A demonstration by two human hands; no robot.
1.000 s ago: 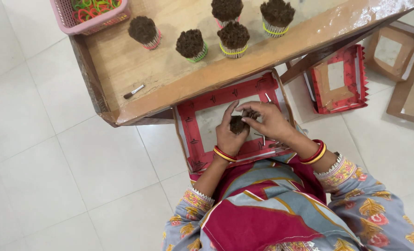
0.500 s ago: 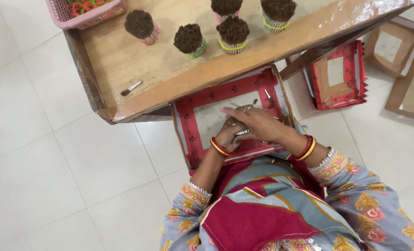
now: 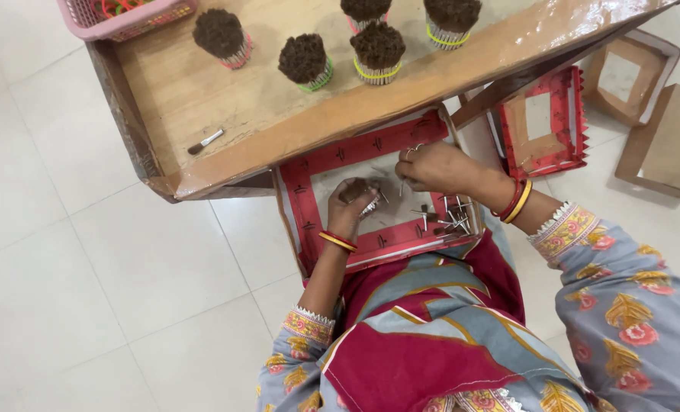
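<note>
Two hands work over a red-bordered tray on the person's lap, just below the edge of the wooden surface. Left hand has its fingers curled tight around a small bundle of brown-tipped sticks, holding it upright over the tray's pale middle. Right hand sits just beside it, further up the tray, fingers pinched together on a thin stick that hangs down from them. Loose sticks lie scattered in the tray's right half, near the right wrist with its red and yellow bangles.

Up on the wooden surface stand five finished bundles, each a dark brown dome bound with a coloured band, well apart from the hands. A small brush lies alone near the surface's left side, and a pink basket sits at the far left corner. On the tiled floor to the right, another red-bordered tray leans against plain cardboard trays.
</note>
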